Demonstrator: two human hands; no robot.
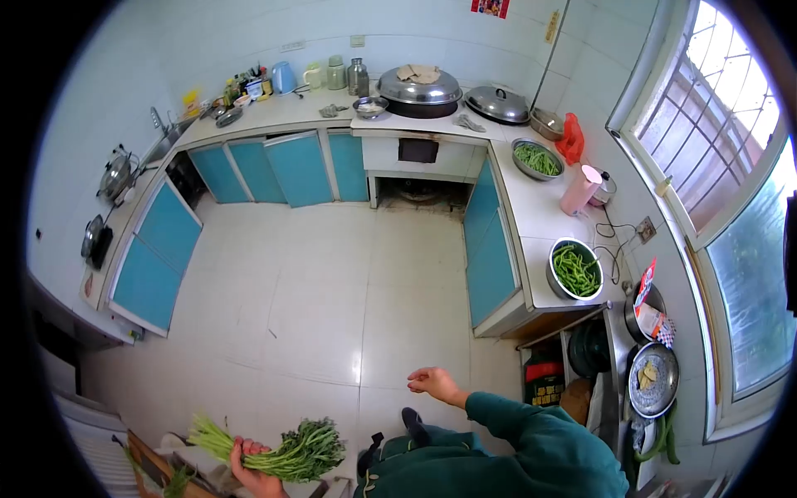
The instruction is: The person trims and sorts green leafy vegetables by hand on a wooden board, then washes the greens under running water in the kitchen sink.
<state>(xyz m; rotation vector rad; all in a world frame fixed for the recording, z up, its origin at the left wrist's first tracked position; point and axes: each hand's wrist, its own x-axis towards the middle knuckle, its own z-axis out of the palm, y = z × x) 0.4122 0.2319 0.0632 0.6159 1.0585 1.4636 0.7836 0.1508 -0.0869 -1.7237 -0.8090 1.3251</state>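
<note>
My left hand [255, 470] is closed around a bunch of leafy greens [303, 448] at the lower left. Its pale stalks point left and its dark, frilly leaves spread to the right. My right hand [437, 384] reaches out over the floor from a green sleeve, with its fingers loosely bent and slightly apart. Nothing shows in that hand, and it touches nothing. Below the left hand, a wooden-edged surface with more green stems [178, 480] is partly in view.
Along the right counter stand a bowl of green peppers [575, 271], a bowl of green beans [536, 159] and a pink jug [580, 191]. A metal shelf holds a patterned plate [653, 380]. Large lidded woks [420, 90] sit at the back. Tiled floor [315, 290] lies ahead.
</note>
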